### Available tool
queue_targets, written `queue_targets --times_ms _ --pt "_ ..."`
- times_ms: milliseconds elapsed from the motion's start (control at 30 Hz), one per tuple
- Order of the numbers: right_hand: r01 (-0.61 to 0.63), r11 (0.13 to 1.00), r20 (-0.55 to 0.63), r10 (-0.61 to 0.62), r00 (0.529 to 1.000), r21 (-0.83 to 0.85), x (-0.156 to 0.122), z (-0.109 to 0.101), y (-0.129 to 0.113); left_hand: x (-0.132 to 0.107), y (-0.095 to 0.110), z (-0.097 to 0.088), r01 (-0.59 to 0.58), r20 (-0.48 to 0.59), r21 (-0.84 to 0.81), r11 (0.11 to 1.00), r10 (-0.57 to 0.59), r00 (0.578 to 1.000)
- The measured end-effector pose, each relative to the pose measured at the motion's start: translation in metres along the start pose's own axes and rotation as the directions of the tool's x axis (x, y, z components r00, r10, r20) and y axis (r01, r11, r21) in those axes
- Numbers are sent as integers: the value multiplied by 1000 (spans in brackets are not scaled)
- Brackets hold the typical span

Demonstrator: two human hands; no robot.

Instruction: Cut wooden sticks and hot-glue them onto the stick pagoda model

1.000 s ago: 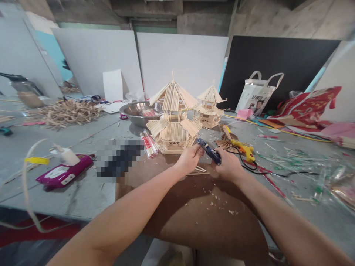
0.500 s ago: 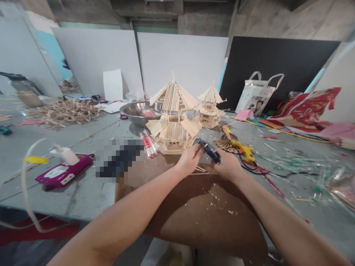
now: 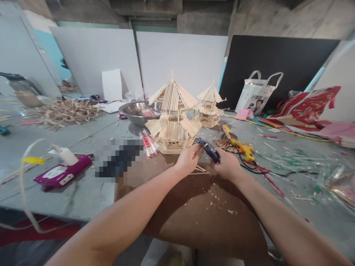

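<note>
My right hand (image 3: 227, 162) is closed around a dark blue plier-like tool (image 3: 208, 150), which points up and left. At the tool's tip end, my left hand (image 3: 189, 159) is closed in a pinch; what its fingers hold is too small to make out. Just behind my hands stands a two-tiered pavilion model (image 3: 173, 133) built of thin wooden sticks. Below them a few loose sticks (image 3: 200, 169) lie on a brown board (image 3: 205, 225), with pale crumbs scattered in front.
A smaller stick pavilion (image 3: 209, 107) and a steel bowl (image 3: 135, 113) stand behind. Packaged sticks (image 3: 149, 143) lie left of the large model. At right are a yellow glue gun (image 3: 245, 149) with a black cord and plastic wrappers (image 3: 294, 162). A purple power strip (image 3: 63, 171) sits left.
The view has shifted very slightly. Both hands and the tool keep nearly the same place and pose.
</note>
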State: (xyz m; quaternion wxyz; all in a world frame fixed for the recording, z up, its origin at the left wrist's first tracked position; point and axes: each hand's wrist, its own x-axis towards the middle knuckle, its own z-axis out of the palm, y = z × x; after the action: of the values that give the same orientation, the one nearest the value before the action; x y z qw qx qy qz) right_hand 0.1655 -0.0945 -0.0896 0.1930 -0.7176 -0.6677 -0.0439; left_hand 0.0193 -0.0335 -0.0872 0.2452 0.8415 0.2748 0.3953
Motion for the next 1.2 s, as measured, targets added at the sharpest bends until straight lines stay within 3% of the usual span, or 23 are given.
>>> queue_targets --times_ms 300,567,767,1200 --pt "-27 999 47 28 998 -31 1 -3 -1 -1 -2 3 62 -2 23 998 -62 998" --pt "-11 1000 16 11 1000 -16 3 -1 1 -1 -1 4 53 7 -19 998 -52 999" --pt "-28 999 1 28 1000 -19 0 -1 -4 -2 1 1 46 -54 2 999 -45 997" --pt "56 990 -67 -47 997 132 -1 3 -1 0 5 -3 -1 -25 -181 984 -3 1000"
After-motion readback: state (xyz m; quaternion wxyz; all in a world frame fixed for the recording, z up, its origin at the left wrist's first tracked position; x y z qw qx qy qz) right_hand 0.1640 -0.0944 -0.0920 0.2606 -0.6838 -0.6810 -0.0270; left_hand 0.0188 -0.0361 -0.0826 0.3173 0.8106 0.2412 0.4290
